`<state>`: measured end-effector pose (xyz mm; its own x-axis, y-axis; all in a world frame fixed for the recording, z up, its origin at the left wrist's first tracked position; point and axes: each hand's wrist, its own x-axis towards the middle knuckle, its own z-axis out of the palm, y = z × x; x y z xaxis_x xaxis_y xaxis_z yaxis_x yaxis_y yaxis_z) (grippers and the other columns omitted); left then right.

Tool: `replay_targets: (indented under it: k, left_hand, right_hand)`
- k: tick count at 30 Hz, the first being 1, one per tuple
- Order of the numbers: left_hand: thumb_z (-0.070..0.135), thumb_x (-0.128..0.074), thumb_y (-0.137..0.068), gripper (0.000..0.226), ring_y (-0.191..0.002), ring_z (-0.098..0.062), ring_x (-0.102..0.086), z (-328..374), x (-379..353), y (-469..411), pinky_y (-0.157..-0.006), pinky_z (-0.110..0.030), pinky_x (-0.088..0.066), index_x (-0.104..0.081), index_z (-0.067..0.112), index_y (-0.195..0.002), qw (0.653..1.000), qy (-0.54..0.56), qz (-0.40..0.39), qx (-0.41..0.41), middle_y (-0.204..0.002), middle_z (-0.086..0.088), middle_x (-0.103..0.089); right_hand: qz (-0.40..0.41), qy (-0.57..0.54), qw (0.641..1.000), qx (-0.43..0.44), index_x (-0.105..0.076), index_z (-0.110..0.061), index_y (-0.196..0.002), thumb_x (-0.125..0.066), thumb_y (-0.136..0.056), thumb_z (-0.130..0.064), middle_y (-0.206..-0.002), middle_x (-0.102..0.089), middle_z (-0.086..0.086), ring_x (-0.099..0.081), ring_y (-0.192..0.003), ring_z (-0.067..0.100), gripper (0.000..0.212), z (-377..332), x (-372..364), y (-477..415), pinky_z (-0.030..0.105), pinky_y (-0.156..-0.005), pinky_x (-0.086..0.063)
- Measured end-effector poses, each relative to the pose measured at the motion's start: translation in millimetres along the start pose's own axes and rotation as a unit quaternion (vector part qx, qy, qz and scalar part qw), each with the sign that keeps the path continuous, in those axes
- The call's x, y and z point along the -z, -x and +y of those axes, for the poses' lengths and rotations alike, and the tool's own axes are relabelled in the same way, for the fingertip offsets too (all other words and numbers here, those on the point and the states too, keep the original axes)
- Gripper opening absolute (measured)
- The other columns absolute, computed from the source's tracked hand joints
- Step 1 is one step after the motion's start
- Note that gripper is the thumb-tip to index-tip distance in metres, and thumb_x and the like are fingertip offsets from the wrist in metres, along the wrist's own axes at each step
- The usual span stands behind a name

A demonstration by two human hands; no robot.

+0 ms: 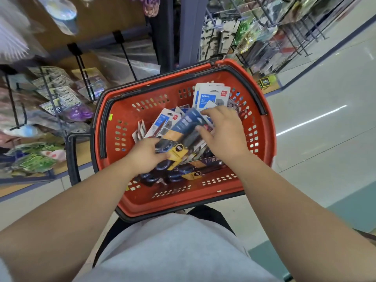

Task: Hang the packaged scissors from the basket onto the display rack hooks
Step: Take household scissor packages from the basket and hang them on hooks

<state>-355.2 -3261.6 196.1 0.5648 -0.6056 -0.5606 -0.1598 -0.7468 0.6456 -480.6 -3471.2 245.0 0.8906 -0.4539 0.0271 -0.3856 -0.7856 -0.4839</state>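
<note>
Red basket [203,202], holding a heap of carded scissors [213,96], 1 dark blue pack [189,127] atop the heap — left hand [146,154] grasping its lower end, right hand [222,135] curled round its upper end, rack hooks [126,55] beyond the basket's far-left rim.

Light grey shirt [179,251], dark trousers [211,215].
Plain cloth over the belly; forearms [81,210] bare to left hand [145,157] and right hand [223,135].
</note>
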Motion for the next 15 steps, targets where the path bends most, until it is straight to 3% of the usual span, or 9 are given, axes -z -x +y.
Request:
replay_targets:
  k: [1, 3, 6, 9, 11, 15]
  left_hand:
    - [0.02, -0.082, -0.092, 0.028, -0.095, -0.016, -0.072, -7, 4, 0, -0.085, -0.029, -0.056, -0.075, 0.021, -0.118, 0.999, 0.045, 0.014, 0.027, -0.105, 0.007, -0.076]
    - [0.017, -0.082, -0.091, 0.021, -0.095, -0.019, -0.077, -19, 8, 3, -0.093, -0.043, -0.061, -0.077, 0.023, -0.111, 0.99, 0.128, 0.023, 0.062, -0.103, 0.003, -0.081]
    - [0.016, -0.08, -0.092, 0.021, -0.093, -0.019, -0.079, -26, 7, 10, -0.093, -0.048, -0.062, -0.076, 0.019, -0.112, 0.979, 0.186, 0.031, 0.082, -0.101, 0.001, -0.082]
    - [0.015, -0.08, -0.092, 0.021, -0.088, -0.009, -0.079, -32, -1, 17, -0.087, -0.036, -0.063, -0.076, 0.02, -0.112, 0.975, 0.202, 0.034, 0.083, -0.098, 0.006, -0.082]
    - [0.015, -0.08, -0.092, 0.02, -0.087, -0.005, -0.078, -34, -4, 19, -0.082, -0.03, -0.061, -0.076, 0.022, -0.111, 0.974, 0.207, 0.04, 0.08, -0.099, 0.007, -0.081]
    - [0.016, -0.079, -0.093, 0.018, -0.083, 0.005, -0.075, -31, 1, 23, -0.069, -0.016, -0.055, -0.075, 0.027, -0.107, 0.976, 0.203, 0.045, 0.068, -0.097, 0.014, -0.078]
  right_hand:
    - [-0.009, -0.038, 0.998, -0.048, -0.07, -0.015, -0.123, -0.073, -0.095, -0.033, -0.114, -0.069, 0.004, -0.061, -0.11, 0.024, 0.034, 5, 1, 2, 0.039, -0.097, -0.048]
    - [-0.101, -0.101, 0.979, -0.142, -0.07, -0.015, -0.123, -0.072, -0.097, -0.03, -0.11, -0.072, 0.001, -0.066, -0.103, 0.019, 0.03, 16, 1, 5, 0.036, -0.094, -0.054]
    - [-0.287, -0.076, 0.936, -0.187, -0.068, -0.014, -0.133, -0.073, -0.097, -0.024, -0.127, -0.073, 0.003, -0.067, -0.118, 0.022, 0.038, 35, -11, 15, 0.035, -0.105, -0.052]
    - [-0.349, 0.041, 0.924, -0.149, -0.063, -0.02, -0.14, -0.07, -0.097, -0.024, -0.139, -0.067, 0.006, -0.062, -0.127, 0.03, 0.043, 43, -29, 18, 0.043, -0.108, -0.052]
    - [-0.364, 0.142, 0.915, -0.095, -0.065, -0.022, -0.134, -0.065, -0.097, -0.022, -0.133, -0.068, 0.009, -0.061, -0.123, 0.033, 0.037, 41, -40, 13, 0.046, -0.103, -0.054]
    - [-0.381, 0.327, 0.865, -0.007, -0.067, -0.019, -0.127, -0.055, -0.098, -0.013, -0.127, -0.069, 0.005, -0.05, -0.131, 0.029, 0.032, 38, -51, 8, 0.043, -0.102, -0.048]
